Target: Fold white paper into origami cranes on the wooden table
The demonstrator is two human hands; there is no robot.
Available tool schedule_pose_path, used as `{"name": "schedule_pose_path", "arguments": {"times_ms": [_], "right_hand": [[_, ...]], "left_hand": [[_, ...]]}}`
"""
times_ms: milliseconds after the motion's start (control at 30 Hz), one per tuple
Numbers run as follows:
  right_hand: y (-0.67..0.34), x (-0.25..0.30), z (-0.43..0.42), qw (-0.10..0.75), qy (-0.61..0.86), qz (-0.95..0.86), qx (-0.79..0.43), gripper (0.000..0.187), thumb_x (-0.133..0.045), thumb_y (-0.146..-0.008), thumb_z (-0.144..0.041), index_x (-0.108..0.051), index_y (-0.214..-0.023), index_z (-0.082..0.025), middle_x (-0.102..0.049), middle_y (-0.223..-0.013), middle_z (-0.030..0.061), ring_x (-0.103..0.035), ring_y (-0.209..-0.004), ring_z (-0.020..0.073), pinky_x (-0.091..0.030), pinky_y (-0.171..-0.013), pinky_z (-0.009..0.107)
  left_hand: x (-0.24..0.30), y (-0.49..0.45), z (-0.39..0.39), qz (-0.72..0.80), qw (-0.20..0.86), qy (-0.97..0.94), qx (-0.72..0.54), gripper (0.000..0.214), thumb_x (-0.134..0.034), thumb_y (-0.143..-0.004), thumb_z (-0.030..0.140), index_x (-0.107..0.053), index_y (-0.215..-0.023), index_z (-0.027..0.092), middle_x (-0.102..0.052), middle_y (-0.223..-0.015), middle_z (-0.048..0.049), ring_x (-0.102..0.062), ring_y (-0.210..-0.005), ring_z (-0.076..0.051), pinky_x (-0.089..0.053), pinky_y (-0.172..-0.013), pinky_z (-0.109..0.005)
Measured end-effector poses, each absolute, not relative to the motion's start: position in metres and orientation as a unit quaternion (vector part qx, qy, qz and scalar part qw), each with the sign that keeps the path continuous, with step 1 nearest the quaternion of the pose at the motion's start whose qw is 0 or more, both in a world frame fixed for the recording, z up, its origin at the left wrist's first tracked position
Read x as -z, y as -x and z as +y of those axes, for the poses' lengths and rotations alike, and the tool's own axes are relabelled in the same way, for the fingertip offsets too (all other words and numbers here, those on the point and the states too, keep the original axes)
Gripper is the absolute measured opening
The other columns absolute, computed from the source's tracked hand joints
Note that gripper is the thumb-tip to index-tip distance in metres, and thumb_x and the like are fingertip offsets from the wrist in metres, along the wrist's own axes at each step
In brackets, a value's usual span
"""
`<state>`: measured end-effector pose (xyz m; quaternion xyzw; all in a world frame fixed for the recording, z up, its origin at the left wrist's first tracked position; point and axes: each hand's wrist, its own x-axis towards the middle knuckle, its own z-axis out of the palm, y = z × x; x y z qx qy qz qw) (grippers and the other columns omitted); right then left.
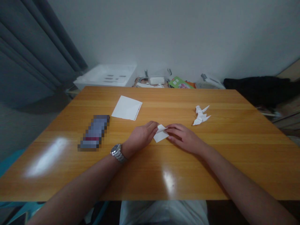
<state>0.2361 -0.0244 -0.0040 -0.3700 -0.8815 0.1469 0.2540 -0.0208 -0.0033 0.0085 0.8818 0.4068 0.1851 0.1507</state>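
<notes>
A small folded piece of white paper (161, 136) lies on the wooden table between my two hands, with a raised flap along its far side. My left hand (143, 133), with a metal watch (117, 152) on the wrist, closes its fingers on the paper's left edge. On the opposite side, my right hand (184, 137) pinches the right end of the flap with thumb and fingers bent. Some fingertips of the left hand are hidden behind the paper.
A white sheet with a perforated edge (127, 108) lies beyond my left hand. At left is a pixelated phone-like object (95, 132). A folded paper figure (201, 115) sits at right. Behind the wooden table (168, 175) are a white tray (107, 75) and a green booklet (180, 82).
</notes>
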Motion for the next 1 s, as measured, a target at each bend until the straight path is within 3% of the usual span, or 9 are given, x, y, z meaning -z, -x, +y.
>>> {"name": "schedule_pose_path", "arguments": {"times_ms": [233, 500, 700, 867, 1000], "right_hand": [[-0.233, 0.011, -0.023, 0.205, 0.356, -0.906, -0.099, 0.042, -0.054, -0.102, -0.032, -0.057, -0.143, -0.021, -0.061, -0.139, 0.0159, -0.056, -0.130, 0.0294, -0.048, -0.109, 0.052], [-0.231, 0.006, -0.028, 0.179, 0.358, -0.908, -0.121, 0.040, -0.055, -0.101, -0.034, -0.059, -0.139, -0.022, -0.049, -0.156, 0.0129, -0.045, -0.144, 0.0302, -0.040, -0.117, 0.056], [-0.227, 0.005, -0.031, 0.155, 0.375, -0.903, -0.143, 0.044, -0.058, -0.100, -0.041, -0.058, -0.140, -0.021, -0.047, -0.157, 0.0146, -0.042, -0.147, 0.0315, -0.033, -0.120, 0.061], [-0.226, 0.006, -0.032, 0.143, 0.394, -0.898, -0.135, 0.049, -0.055, -0.100, -0.045, -0.056, -0.143, -0.021, -0.046, -0.158, 0.0145, -0.040, -0.148, 0.0319, -0.030, -0.121, 0.062], [-0.227, 0.006, -0.032, 0.137, 0.404, -0.896, -0.120, 0.050, -0.053, -0.102, -0.045, -0.055, -0.145, -0.019, -0.047, -0.157, 0.0147, -0.042, -0.147, 0.0312, -0.030, -0.122, 0.061]], "left_hand": [[-0.006, 0.021, 0.000, 0.431, 0.235, -0.832, -0.260, 0.029, -0.035, -0.109, 0.036, -0.058, -0.113, 0.019, -0.070, -0.103, -0.0070, -0.068, -0.092, -0.020, -0.053, -0.082, -0.034], [0.000, 0.027, 0.014, 0.469, 0.182, -0.806, -0.314, 0.025, -0.038, -0.108, 0.032, -0.057, -0.099, 0.018, -0.065, -0.095, -0.0057, -0.062, -0.088, -0.019, -0.052, -0.081, -0.034], [-0.013, 0.029, 0.013, 0.441, 0.071, -0.830, -0.335, 0.023, -0.046, -0.104, 0.026, -0.059, -0.121, 0.017, -0.061, -0.125, -0.0116, -0.056, -0.119, -0.024, -0.048, -0.105, -0.043], [-0.019, 0.026, 0.000, 0.347, 0.019, -0.912, -0.220, 0.028, -0.046, -0.106, 0.032, -0.066, -0.120, 0.019, -0.065, -0.125, -0.0098, -0.059, -0.118, -0.024, -0.046, -0.107, -0.042], [-0.004, 0.024, -0.005, 0.361, 0.018, -0.922, -0.139, 0.050, -0.049, -0.104, 0.044, -0.052, -0.144, 0.015, -0.057, -0.144, -0.0141, -0.055, -0.129, -0.029, -0.041, -0.113, -0.046]]}}
